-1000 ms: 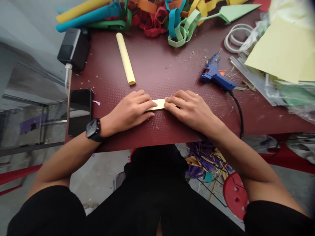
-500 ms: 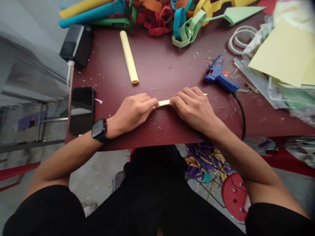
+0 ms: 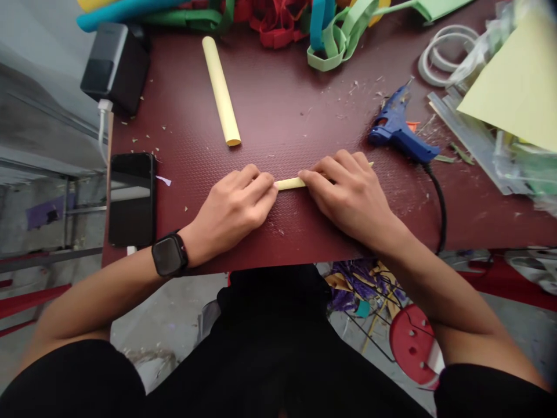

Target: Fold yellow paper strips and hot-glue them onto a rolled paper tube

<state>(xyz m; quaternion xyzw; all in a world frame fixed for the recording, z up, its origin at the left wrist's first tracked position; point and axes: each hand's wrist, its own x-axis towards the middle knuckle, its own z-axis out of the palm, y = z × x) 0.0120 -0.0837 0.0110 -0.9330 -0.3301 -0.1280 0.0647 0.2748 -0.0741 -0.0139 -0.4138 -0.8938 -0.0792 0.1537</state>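
Observation:
A narrow pale yellow paper strip (image 3: 290, 184) lies across the table near its front edge, its middle showing between my hands. My left hand (image 3: 237, 200) has its fingers closed on the strip's left part. On the right part, the bent fingers of my right hand (image 3: 348, 188) press and grip it, and a thin tip sticks out beyond them. Most of the strip is hidden under my fingers. Farther back lies a rolled yellow paper tube (image 3: 221, 93), apart from both hands.
A blue glue gun (image 3: 402, 130) with a black cord lies at the right. White tape rings (image 3: 429, 67) and yellow paper sheets (image 3: 517, 87) are beyond it. At left are a phone (image 3: 131, 200) and a black power block (image 3: 115, 69). Coloured paper chains (image 3: 278, 26) line the back.
The view has shifted slightly closer. Both hands stay on the strip, which looks a little wider between them, and my right fingers have spread slightly.

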